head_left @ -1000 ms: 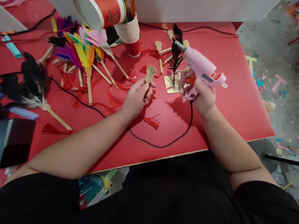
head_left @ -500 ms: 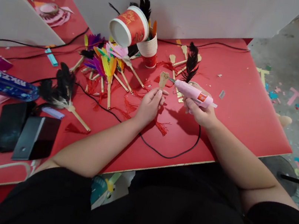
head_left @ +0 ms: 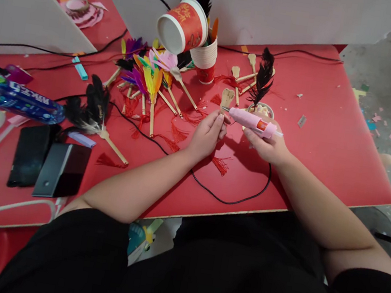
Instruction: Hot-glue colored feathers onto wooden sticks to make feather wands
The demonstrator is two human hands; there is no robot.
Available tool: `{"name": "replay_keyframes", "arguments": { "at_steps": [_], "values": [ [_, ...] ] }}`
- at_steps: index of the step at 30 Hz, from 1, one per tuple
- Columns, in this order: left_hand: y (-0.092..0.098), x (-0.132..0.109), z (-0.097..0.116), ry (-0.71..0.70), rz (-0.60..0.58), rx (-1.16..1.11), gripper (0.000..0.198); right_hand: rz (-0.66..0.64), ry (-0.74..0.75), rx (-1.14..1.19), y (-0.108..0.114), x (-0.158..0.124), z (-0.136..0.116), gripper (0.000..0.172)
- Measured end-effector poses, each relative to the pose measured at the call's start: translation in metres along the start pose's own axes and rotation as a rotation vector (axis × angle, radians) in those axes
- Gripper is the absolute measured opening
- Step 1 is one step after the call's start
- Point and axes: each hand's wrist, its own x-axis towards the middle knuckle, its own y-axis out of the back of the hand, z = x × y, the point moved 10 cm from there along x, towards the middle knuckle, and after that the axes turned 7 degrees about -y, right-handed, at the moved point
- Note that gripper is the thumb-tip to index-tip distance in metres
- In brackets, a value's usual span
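My left hand (head_left: 211,132) pinches a small wooden fan handle (head_left: 227,97) by its lower part, with the broad flat end pointing up. A red tassel (head_left: 220,165) hangs below that hand. In my right hand (head_left: 267,142) is a pink hot glue gun (head_left: 245,119), its metal nozzle at the lower part of the handle's flat end; I cannot tell whether it touches. A black feather (head_left: 263,80) rises just behind the glue gun, near a small bowl (head_left: 265,110) partly hidden by my right hand. Bare wooden handles (head_left: 242,77) with red tassels lie farther back.
Colourful feather fans (head_left: 155,84) lie left of centre, before stacked paper cups (head_left: 204,59) with another cup (head_left: 184,25) tilted on top. A black-feathered fan (head_left: 92,111), a blue bottle (head_left: 15,95) and dark devices (head_left: 61,170) occupy the left. A black cord (head_left: 224,201) loops near the front edge.
The whole view has shifted, so the table's things appear farther right and slightly higher. The glue gun's nozzle has gone from the upper side of the handle's flat end to lower down.
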Motion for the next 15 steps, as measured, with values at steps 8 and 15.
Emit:
{"name": "replay_keyframes", "arguments": {
  "at_steps": [8,15],
  "values": [
    [0.0004,-0.0004,0.0028,-0.015,0.012,0.053,0.039,-0.022,0.075,-0.074,-0.0038,0.0025,-0.0016,0.064],
    [0.0002,-0.0004,0.0059,-0.025,0.012,0.078,0.035,-0.011,0.019,-0.074,-0.0010,-0.0012,0.0009,0.067]
  ]
}}
